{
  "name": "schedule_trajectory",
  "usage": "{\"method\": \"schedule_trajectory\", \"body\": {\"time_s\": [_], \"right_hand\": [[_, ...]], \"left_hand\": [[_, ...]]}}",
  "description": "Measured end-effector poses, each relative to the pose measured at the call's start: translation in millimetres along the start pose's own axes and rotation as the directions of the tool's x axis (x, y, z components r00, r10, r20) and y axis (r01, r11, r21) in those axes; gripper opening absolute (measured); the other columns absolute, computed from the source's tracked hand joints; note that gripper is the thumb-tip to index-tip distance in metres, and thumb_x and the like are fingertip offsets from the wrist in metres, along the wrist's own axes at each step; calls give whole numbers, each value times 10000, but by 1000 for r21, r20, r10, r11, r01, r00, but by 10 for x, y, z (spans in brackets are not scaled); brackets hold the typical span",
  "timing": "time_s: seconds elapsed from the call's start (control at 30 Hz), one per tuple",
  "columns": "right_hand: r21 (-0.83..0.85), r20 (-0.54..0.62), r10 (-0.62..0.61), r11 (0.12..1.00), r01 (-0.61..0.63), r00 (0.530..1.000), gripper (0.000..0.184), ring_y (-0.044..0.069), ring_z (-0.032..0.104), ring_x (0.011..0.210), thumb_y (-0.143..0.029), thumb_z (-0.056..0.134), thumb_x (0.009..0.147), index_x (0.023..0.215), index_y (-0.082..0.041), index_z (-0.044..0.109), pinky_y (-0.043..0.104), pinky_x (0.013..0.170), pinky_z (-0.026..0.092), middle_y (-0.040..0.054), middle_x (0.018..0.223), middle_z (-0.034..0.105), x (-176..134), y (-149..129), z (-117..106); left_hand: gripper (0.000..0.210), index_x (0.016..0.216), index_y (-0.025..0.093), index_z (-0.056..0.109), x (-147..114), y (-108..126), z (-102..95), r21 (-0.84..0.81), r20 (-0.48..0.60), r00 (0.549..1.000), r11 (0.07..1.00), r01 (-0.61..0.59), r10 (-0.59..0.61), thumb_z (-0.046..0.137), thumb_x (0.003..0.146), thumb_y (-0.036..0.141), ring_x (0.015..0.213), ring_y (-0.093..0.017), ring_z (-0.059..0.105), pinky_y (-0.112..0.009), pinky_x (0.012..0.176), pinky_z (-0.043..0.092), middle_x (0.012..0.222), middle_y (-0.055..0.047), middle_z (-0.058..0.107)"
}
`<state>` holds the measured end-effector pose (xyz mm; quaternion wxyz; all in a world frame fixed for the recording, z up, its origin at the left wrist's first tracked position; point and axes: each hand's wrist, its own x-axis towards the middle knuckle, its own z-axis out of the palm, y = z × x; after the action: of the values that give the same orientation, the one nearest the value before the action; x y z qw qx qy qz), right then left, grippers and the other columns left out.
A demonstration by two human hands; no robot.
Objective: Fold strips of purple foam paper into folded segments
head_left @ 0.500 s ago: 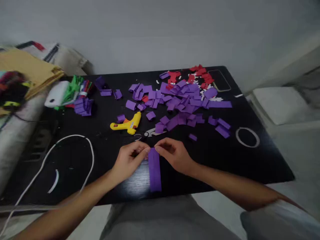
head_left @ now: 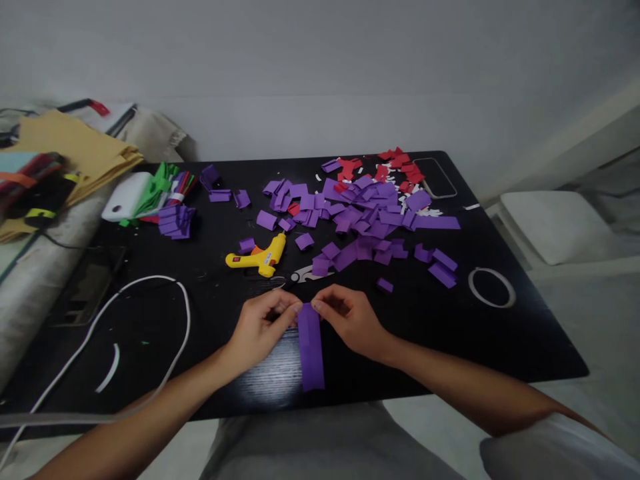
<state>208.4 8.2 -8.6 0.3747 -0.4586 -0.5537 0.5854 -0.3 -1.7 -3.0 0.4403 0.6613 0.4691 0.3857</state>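
With fingers pinched on the far corners of the purple strip, the left hand and right hand should press evenly.

Matt, smooth paper-like strip in the grip; glossy, fine-lined table beneath; beyond, smooth plastic-looking glue gun, metallic scissors.

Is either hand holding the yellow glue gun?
No: the glue gun lies on the table while the left hand and right hand pinch the purple strip.
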Motion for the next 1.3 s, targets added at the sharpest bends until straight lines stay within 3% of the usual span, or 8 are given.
{"method": "schedule_trajectory", "body": {"time_s": [0.17, 0.33, 0.5, 0.67, 0.8, 0.93, 1.17, 1.3], "right_hand": [[163, 60, 66, 984, -75, 996, 165, 161, 685, 806, -357, 743, 897, 931, -198, 721, 308, 758, 577, 24, 872, 727, 25, 19, 2], [309, 167, 135, 933, -182, 977, 315, 154, 697, 896, -340, 790, 862, 1137, -223, 690, 294, 783, 578, 27, 1025, 728, 47, 42, -6], [303, 158, 112, 940, -156, 981, 385, 148, 683, 938, -228, 865, 754, 1100, -218, 696, 304, 871, 554, 24, 1074, 704, 52, 99, 1], [306, 146, 116, 939, -156, 982, 323, 120, 648, 821, -208, 866, 730, 1014, -213, 711, 303, 825, 540, 4, 1021, 684, 48, 93, 1], [335, 168, 101, 930, -153, 981, 275, 147, 655, 882, -165, 799, 730, 995, -221, 750, 316, 853, 527, 12, 1007, 713, 69, 66, -33], [401, 179, 126, 896, -190, 976, 447, 162, 664, 948, -55, 667, 633, 1024, -241, 782, 308, 868, 512, 10, 1036, 752, 96, 66, -65], [445, 173, 187, 861, -246, 967, 527, 137, 640, 820, -47, 700, 616, 1080, -281, 785, 271, 751, 502, -15, 963, 743, 101, 48, -77], [486, 190, 208, 829, -276, 960, 614, 164, 665, 889, -21, 675, 595, 1143, -282, 768, 267, 737, 509, 3, 1020, 751, 103, 40, -87]], "left_hand": [[113, 902, 185, 737, 5, -26, -3, 2, -30, 1000, 1000, 1, -1, 677, 973, 250, 611, -94, 684, -174, 610, 556, 712, 21, 729], [100, 976, 192, 725, 32, -9, 3, -161, -112, 991, 986, 51, -70, 687, 973, 285, 610, -108, 716, -193, 606, 593, 750, 18, 745], [147, 970, 184, 723, 73, 15, -3, -285, -130, 980, 952, 111, -153, 731, 945, 328, 610, -118, 709, -215, 606, 599, 760, 10, 735], [197, 978, 183, 730, 97, 13, -59, -352, -141, 969, 925, 143, -203, 763, 922, 369, 658, -128, 711, -223, 660, 592, 760, 4, 726], [212, 948, 181, 739, 117, 20, -95, -346, -253, 951, 935, 81, -176, 798, 891, 377, 765, -138, 709, -231, 710, 605, 889, -27, 748], [236, 949, 174, 717, 136, 60, -116, -345, -310, 943, 939, 8, -122, 804, 884, 383, 784, -150, 716, -270, 726, 632, 961, -42, 739], [251, 992, 172, 682, 128, 81, -148, -245, -297, 951, 969, 14, -88, 752, 932, 405, 650, -126, 693, -261, 653, 601, 859, -19, 713], [220, 1008, 172, 678, 104, 30, -140, -188, -263, 962, 982, 18, -68, 709, 962, 384, 619, -116, 657, -242, 611, 562, 822, -13, 703]]}}
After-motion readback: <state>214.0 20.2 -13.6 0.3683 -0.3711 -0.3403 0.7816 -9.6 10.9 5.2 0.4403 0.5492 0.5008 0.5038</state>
